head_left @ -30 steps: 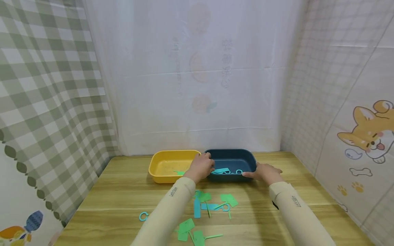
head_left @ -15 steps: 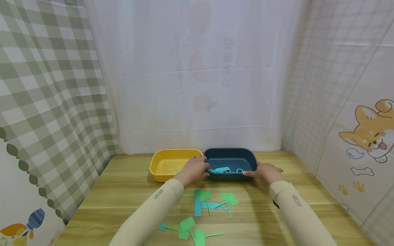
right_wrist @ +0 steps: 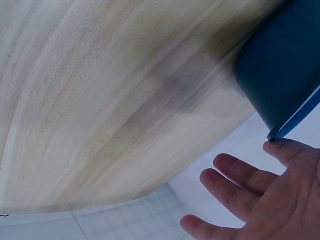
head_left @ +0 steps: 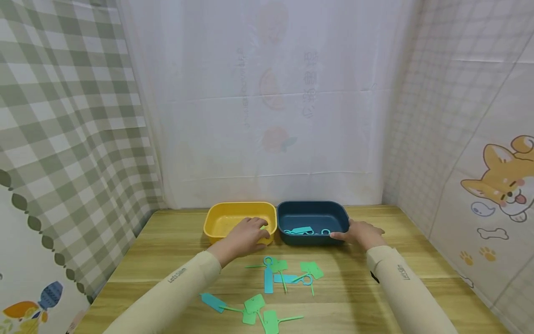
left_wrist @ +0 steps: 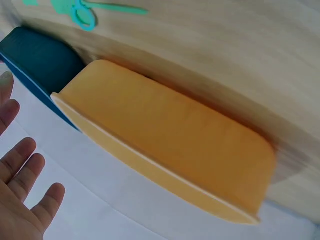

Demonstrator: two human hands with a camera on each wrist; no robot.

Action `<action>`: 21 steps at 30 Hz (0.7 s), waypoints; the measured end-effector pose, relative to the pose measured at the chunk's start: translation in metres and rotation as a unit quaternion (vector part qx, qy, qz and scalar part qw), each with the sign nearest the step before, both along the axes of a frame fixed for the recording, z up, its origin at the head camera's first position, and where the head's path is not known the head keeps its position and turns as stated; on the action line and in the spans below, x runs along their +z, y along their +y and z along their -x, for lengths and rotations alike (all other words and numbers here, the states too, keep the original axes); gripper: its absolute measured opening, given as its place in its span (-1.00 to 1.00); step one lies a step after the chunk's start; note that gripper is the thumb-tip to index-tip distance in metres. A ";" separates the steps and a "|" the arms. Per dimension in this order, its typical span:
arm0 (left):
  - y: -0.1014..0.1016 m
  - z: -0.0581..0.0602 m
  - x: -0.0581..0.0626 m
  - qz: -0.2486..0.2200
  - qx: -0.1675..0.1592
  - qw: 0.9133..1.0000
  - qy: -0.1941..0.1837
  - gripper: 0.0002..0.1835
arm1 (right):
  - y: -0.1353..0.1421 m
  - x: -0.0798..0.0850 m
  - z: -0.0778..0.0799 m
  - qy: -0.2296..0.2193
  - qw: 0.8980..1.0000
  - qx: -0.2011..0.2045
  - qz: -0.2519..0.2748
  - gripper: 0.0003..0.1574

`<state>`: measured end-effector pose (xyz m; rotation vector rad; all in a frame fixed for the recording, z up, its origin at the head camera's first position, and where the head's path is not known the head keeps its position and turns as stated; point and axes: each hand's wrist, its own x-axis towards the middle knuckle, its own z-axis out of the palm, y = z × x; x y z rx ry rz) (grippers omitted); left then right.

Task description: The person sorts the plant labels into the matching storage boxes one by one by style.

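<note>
My left hand (head_left: 245, 237) is over the front of the yellow bin (head_left: 214, 221), its fingers apart and nothing between them in the left wrist view. A bit of green shows beside its fingertips in the head view. My right hand (head_left: 362, 234) rests at the right end of the dark blue bin (head_left: 313, 239); one fingertip meets the rim in the right wrist view, the other fingers spread loosely. Inside the dark blue bin lie several blue tags (head_left: 301, 230) with ring ends. Both bins stand side by side.
In front of the bins lie flat green plastic tags (head_left: 271, 322) with thin stems and blue ring-ended tags (head_left: 268, 280), some overlapping. Another blue tag (head_left: 213, 302) is by the left forearm. A white curtain (head_left: 267, 139) hangs behind the wooden table (head_left: 354, 301).
My left hand has moved left and toward me, from between the two bins to the front of the yellow one. The forearm now uncovers a blue tag. My right hand has stayed put.
</note>
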<state>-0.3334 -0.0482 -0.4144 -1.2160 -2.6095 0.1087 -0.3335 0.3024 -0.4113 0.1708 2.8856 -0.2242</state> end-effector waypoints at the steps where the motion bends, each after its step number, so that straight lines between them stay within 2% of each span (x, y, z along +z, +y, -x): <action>1: -0.005 -0.003 0.000 -0.002 -0.002 1.000 -0.003 -0.73 | 0.000 0.000 0.000 0.000 1.000 0.000 0.000 0.40; 6: -0.029 -0.014 -0.005 -0.016 -0.014 1.000 -0.013 -0.76 | 0.000 -0.001 0.000 0.002 1.000 0.002 -0.001 0.44; 12: -0.066 -0.028 -0.018 -0.022 -0.021 0.999 -0.034 -0.75 | 0.001 -0.002 0.001 0.002 1.000 0.001 0.001 0.46; 21: -0.112 -0.038 -0.035 -0.056 0.000 0.995 -0.080 -0.77 | 0.002 -0.005 0.003 0.003 1.000 0.003 -0.002 0.45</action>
